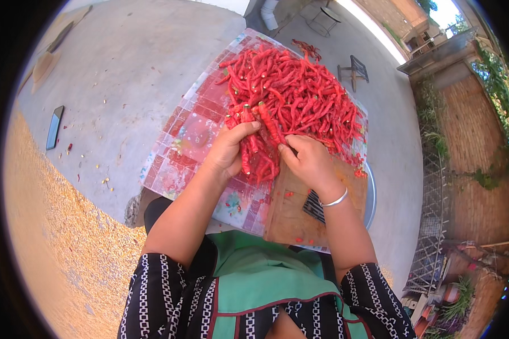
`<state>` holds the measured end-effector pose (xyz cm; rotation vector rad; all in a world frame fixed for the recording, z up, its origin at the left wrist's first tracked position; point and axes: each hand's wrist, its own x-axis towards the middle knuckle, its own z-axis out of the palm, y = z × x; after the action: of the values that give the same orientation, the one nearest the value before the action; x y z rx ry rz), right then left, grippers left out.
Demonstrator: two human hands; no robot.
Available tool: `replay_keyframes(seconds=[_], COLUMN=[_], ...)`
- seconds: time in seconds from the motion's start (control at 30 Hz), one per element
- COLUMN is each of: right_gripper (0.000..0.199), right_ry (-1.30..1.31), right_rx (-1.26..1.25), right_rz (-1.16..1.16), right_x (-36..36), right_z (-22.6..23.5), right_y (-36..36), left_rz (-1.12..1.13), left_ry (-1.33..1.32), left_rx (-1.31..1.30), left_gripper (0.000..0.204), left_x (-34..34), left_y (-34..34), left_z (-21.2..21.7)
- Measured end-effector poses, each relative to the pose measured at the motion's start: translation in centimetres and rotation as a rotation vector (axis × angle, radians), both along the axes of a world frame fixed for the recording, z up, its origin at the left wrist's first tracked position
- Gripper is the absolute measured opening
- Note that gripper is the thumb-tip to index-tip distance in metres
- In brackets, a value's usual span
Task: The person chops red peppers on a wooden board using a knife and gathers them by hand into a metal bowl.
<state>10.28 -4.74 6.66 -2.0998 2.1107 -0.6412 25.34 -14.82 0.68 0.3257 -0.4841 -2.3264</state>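
Observation:
A big heap of long red chili peppers covers the far part of a low table with a patterned cloth. My left hand is closed around a bunch of red chili peppers at the near side of the heap, its thumb lying over them. From the right, my right hand pinches a pepper at the edge of that bunch. Below it lies a wooden cutting board with small red bits. A black ridged object rests on the board, partly hidden by my right forearm.
The rim of a metal basin shows right of the table. A phone lies on the concrete floor at the left, near a spread of yellow grain. Beyond the table stand a small folding stool and a round stool.

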Motion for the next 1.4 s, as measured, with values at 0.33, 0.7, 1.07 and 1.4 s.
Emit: replay_keyframes(seconds=[0.33,0.7,1.07,1.4], right_gripper=[0.015,0.033,0.022,0.021], right_ry=[-0.07,0.314,-0.613,-0.57], right_rx=[0.069,0.174,0.209,0.207], right_rz=[-0.01,0.224,-0.081,-0.015], right_x=[-0.8,1.0,0.1,3.4], right_z=[0.3,-5.6,-0.4,0.9], right_y=[0.1,1.2,-1.9,-2.4], left_rz=[0.275,0.391,0.234,0.089], left_ry=[-0.083,-0.133,-0.22,-0.148], left_rx=[-0.114,-0.049,-0.126,-0.105], left_gripper=[0.026,0.016,0.018,0.027], left_x=[2.9,3.9,3.7,2.2], left_y=[-3.5,-3.6,-3.3,-0.7], left_z=[0.3,1.2,0.7,0.7])
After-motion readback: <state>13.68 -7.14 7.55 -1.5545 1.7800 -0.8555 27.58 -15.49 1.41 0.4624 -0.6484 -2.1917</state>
